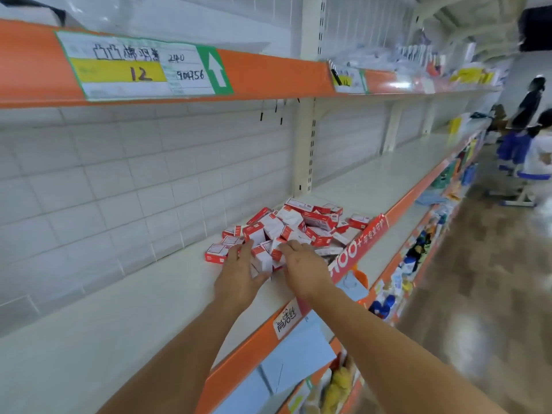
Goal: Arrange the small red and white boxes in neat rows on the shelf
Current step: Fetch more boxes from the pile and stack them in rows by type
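Shop aisle, white shelf with orange front edge, both arms outstretched, left hand and right hand spread loosely, palms down, cupping near boxes without clasping, small red and white boxes heaped near front edge, long axes every way.

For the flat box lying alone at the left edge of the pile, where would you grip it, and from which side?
Grip the flat box across its two long sides, coming from above and the left. It lies flat on the shelf with its broad face up, its left side is clear, and the left hand is nearest. The pile crowds its right side.
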